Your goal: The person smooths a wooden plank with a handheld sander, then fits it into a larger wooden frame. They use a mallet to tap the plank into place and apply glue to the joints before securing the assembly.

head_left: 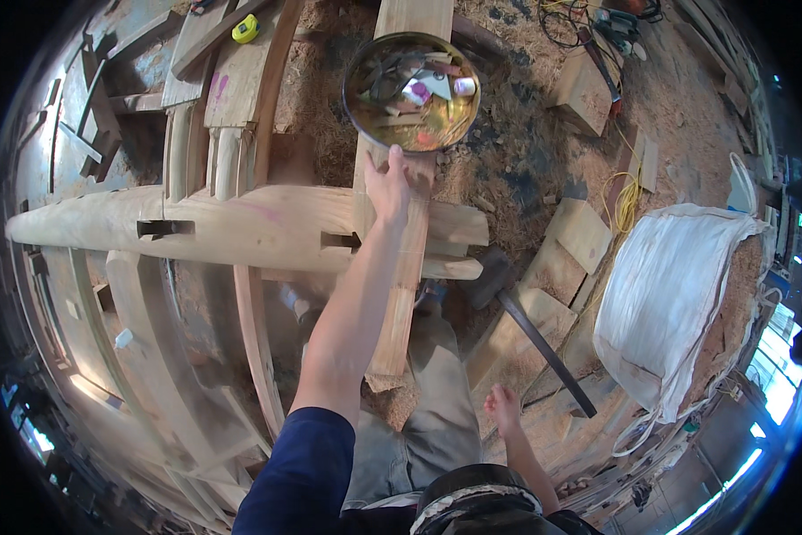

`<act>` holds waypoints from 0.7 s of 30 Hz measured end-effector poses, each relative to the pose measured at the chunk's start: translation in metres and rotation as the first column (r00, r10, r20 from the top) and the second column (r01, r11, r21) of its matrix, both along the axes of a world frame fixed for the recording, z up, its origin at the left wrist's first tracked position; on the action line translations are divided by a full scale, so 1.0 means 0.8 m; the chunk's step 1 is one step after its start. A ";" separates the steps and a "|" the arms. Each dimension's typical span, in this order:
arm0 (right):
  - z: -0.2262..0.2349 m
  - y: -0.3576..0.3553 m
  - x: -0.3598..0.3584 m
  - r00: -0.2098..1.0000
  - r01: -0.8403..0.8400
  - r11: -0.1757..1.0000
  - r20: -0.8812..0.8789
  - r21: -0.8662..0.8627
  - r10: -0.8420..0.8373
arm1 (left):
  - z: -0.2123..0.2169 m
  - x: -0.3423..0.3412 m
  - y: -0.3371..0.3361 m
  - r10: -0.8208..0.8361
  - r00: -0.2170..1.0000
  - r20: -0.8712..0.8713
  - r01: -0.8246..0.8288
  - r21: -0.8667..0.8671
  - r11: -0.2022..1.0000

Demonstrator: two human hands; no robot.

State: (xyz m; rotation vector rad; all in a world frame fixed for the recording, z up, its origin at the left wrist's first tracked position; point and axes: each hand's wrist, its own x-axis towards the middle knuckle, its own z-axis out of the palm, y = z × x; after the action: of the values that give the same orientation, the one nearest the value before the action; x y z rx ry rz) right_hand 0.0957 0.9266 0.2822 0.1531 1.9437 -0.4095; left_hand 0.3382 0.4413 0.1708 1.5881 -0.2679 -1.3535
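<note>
My left hand (387, 185) is at the near rim of a round, shallow metal pan (353, 105), its thumb over the edge and its other fingers partly hidden. Small items lie in the pan, among them a white-and-purple piece, a small white bottle (464, 86) and wood bits. A long pale plank (390, 334) runs beneath the pan and my forearm. My right hand (503, 407) hangs low by my leg with its fingers curled and nothing visible in them. Nearest to it is a long-handled mallet (548, 346) with a dark head.
A shaped, mortised timber beam (240, 223) lies crosswise on the left. A yellow tape measure (246, 28) rests on timber at the upper left. Wood blocks (588, 89), a yellow cord (628, 201) and a large white sack (664, 294) stand to the right. Shavings cover the ground.
</note>
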 end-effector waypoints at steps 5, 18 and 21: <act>-0.053 -0.153 0.009 0.953 -0.302 0.913 -0.055 -0.273 0.299 | -0.021 0.050 0.027 -0.148 0.803 0.578 0.178 0.005 0.984; -0.149 -0.730 0.082 0.629 -0.611 0.724 -0.751 -0.320 0.200 | -0.054 0.044 -0.006 -0.531 0.520 0.669 0.114 0.561 0.820; -0.170 -0.773 0.073 0.753 -0.604 0.713 -0.549 -0.357 0.363 | -0.043 0.041 -0.010 -0.555 0.517 0.651 0.127 0.583 0.802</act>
State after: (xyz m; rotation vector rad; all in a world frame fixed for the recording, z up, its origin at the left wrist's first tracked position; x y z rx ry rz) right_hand 0.1542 0.3085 0.1461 -0.8908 2.1308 -0.6208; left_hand 0.3712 0.4332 0.1362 2.6533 -0.9312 -0.8957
